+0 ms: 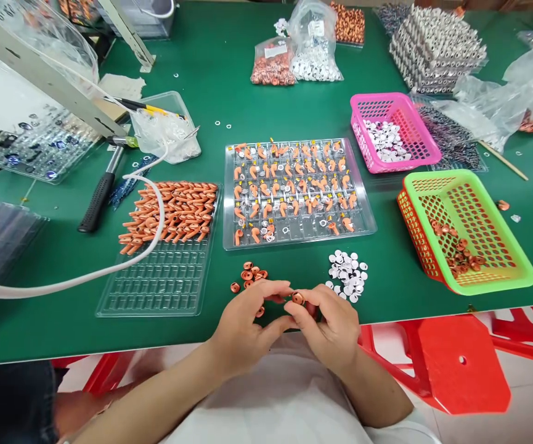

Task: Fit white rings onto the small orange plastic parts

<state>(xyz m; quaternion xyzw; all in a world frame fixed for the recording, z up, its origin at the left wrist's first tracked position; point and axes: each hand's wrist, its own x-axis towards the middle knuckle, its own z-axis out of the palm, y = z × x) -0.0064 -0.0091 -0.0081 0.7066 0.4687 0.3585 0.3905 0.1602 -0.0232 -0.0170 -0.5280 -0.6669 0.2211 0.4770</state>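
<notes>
We have a small copper-coloured round piece by the middle of the near edge of the green counter. Our right hand pinches it between thumb and fingers. Our left hand curls, with a gap between thumb and finger, tips close to the piece; we can't tell if it holds anything. The piece looks light, hard and maybe slippery, so we'd best grip its rim. Our fingers hide its sides and some of the copper pile.
</notes>
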